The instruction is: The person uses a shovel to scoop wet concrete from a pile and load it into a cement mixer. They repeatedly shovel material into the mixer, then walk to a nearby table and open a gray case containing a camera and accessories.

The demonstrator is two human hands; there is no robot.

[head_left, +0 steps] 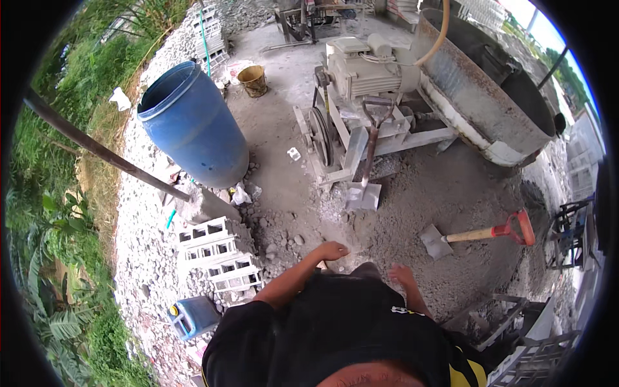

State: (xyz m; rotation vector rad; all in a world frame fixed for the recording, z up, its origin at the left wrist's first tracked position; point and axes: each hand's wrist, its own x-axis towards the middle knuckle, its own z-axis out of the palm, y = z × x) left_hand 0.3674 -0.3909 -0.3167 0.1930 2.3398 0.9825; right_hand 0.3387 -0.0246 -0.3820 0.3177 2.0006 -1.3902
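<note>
My left hand (332,250) hangs in front of my body over the gravelly ground, its fingers loosely bent and holding nothing that I can see. On the other side, my right hand (402,276) is low beside my leg, open and empty with the fingers a little apart. A shovel (370,158) with a metal-topped handle leans upright against the machine frame ahead, blade down. To the right lies a second shovel (474,235) with a wooden shaft and red grip. Neither hand touches a shovel.
A large rusty mixing drum (477,84) and a dusty motor (374,74) on a frame with a pulley wheel stand ahead. Leftward are a blue barrel (196,126), a yellowish bucket (252,81), hollow concrete blocks (219,251), a slanting pole (106,145) and a blue jerrycan (195,316).
</note>
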